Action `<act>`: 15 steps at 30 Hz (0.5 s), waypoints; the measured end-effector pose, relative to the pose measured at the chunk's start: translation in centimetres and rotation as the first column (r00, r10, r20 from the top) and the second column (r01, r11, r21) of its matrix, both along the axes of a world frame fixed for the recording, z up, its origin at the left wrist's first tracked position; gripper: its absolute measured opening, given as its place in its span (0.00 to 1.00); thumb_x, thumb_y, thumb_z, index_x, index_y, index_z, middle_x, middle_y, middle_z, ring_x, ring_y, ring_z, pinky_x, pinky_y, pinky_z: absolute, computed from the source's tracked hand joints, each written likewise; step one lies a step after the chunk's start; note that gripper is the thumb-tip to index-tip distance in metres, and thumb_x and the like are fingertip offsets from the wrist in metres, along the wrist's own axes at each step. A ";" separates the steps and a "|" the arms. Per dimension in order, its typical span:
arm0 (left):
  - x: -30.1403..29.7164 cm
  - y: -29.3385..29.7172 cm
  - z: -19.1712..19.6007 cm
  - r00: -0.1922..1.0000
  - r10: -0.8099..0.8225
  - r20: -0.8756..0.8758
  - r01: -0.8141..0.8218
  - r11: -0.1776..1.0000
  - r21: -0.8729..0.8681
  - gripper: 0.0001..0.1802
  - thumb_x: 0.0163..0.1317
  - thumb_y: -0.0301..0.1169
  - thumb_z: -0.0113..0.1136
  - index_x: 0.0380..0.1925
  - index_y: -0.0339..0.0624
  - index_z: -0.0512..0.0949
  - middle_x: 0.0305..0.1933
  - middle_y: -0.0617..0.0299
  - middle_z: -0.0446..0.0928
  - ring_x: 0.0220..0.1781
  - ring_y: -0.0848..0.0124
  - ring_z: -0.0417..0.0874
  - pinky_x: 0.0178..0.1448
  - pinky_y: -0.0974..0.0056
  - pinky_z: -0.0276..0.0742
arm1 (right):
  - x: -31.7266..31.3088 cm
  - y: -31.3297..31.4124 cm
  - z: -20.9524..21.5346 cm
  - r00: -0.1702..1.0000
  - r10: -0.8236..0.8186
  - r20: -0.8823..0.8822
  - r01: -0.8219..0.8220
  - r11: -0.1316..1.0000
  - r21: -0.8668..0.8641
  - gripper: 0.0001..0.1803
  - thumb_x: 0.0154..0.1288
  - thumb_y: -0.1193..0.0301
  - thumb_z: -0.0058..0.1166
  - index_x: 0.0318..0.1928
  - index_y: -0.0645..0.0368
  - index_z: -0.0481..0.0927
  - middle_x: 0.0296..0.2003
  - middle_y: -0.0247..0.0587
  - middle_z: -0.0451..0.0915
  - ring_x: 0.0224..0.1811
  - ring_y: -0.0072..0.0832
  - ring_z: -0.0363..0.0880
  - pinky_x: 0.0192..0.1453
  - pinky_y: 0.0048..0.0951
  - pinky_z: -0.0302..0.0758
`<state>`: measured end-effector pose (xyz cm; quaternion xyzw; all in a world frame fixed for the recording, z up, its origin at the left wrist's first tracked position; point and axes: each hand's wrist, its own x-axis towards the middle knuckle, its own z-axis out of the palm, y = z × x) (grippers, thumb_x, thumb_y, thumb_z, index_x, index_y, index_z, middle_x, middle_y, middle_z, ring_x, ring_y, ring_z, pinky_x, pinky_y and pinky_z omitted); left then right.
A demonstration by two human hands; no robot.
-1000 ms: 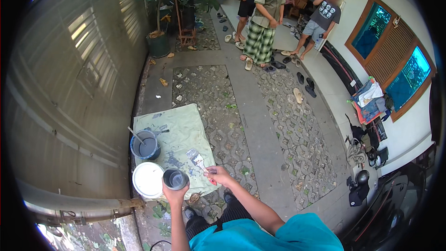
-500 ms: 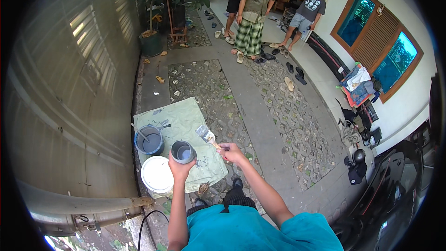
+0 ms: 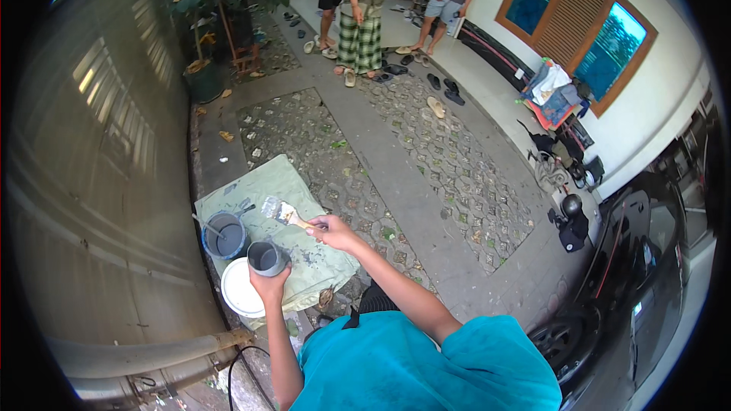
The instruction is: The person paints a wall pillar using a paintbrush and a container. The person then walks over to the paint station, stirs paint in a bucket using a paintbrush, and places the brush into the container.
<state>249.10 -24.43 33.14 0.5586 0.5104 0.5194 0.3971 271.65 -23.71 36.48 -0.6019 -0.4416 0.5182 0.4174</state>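
Observation:
My left hand (image 3: 271, 286) is wrapped round a small grey paint cup (image 3: 266, 259) with grey paint showing inside. In my right hand (image 3: 330, 231) is the wooden handle of a paintbrush (image 3: 288, 213), whose wide bristle end is smeared white and grey and points left, beyond the cup. A bucket of grey paint (image 3: 225, 237) with a stick standing in it rests on the pale green sheet (image 3: 293, 175). Beside it lies a round white lid (image 3: 242, 289), partly behind my left hand. Another dark-handled tool (image 3: 245, 210) lies at the bucket's far edge.
A tall metal gate (image 3: 114, 183) rises along the left. Three people stand at the far end near scattered sandals (image 3: 435, 106). A potted plant (image 3: 204, 80) is at the far left, a dark car (image 3: 632, 289) at the right. Clothes (image 3: 554, 95) are piled below the window.
The whole view has shifted, with the scene sliding left and up. The brush has swung to point more to the left, nearer the bucket. Both hands keep their holds.

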 end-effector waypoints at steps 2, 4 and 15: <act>-0.2 -0.2 -0.3 1.000 -0.013 -0.011 0.014 1.000 0.020 0.35 0.33 0.27 0.78 0.46 0.36 0.73 0.44 0.58 0.79 0.45 0.68 0.79 0.54 0.63 0.74 | 0.1 -0.1 1.9 0.999 0.002 0.045 -0.006 0.996 0.088 0.21 0.63 0.64 0.61 0.52 0.63 0.79 0.35 0.36 0.82 0.28 0.17 0.76 0.32 0.23 0.74; -0.4 -0.3 -0.6 0.999 0.017 -0.030 -0.015 0.999 0.035 0.35 0.33 0.27 0.78 0.46 0.36 0.73 0.44 0.58 0.79 0.44 0.68 0.80 0.53 0.62 0.74 | 0.1 -0.3 4.2 0.978 -0.030 0.208 0.000 0.990 0.143 0.18 0.63 0.63 0.61 0.50 0.59 0.81 0.38 0.39 0.83 0.31 0.21 0.77 0.35 0.26 0.75; -1.7 0.2 -1.6 0.998 0.049 -0.042 -0.049 0.999 0.005 0.39 0.31 0.29 0.78 0.49 0.36 0.71 0.46 0.56 0.78 0.47 0.66 0.79 0.55 0.61 0.73 | 0.7 -3.8 13.2 0.906 -0.048 0.421 -0.120 0.924 0.364 0.14 0.59 0.69 0.63 0.45 0.57 0.83 0.37 0.43 0.82 0.35 0.30 0.80 0.40 0.30 0.75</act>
